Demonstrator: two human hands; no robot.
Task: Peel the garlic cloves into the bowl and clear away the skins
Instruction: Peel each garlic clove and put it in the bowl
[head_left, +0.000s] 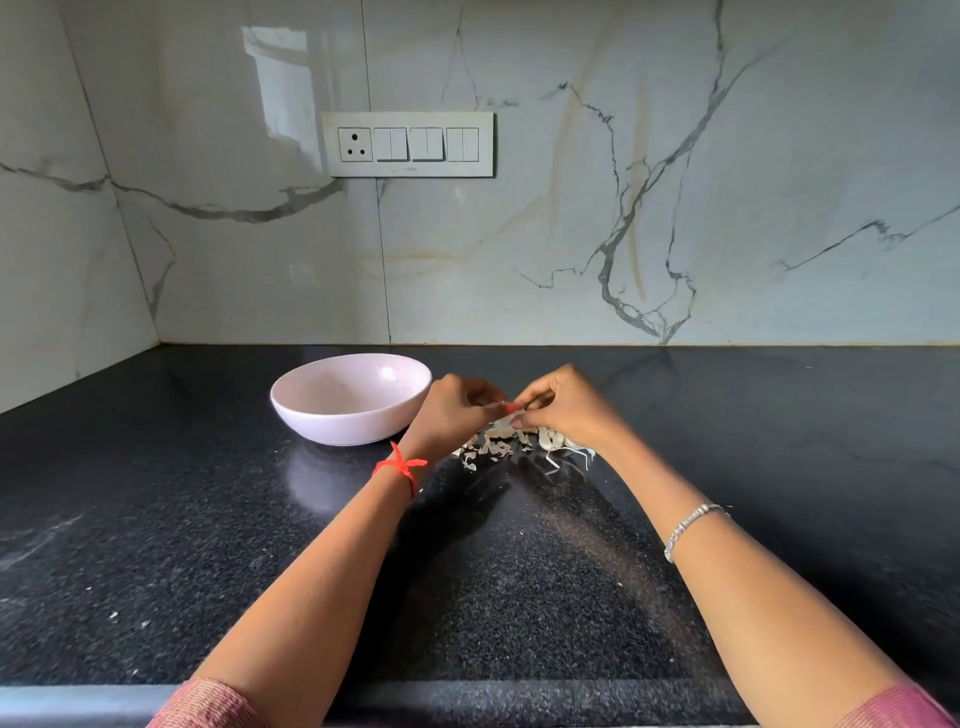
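Observation:
A pale pink bowl (351, 399) stands on the black counter, left of my hands. My left hand (451, 413) and my right hand (566, 402) meet fingertip to fingertip just above a small heap of papery garlic skins (511, 441). Both pinch a small garlic clove (511, 410) between them, mostly hidden by the fingers. More garlic pieces (551, 439) lie under my right hand. The inside of the bowl that shows looks bare.
The black speckled granite counter (493, 571) runs to a marble-patterned wall with a switch panel (408, 144). The wall turns a corner at the far left. A few skin flecks lie at the near left (114, 616).

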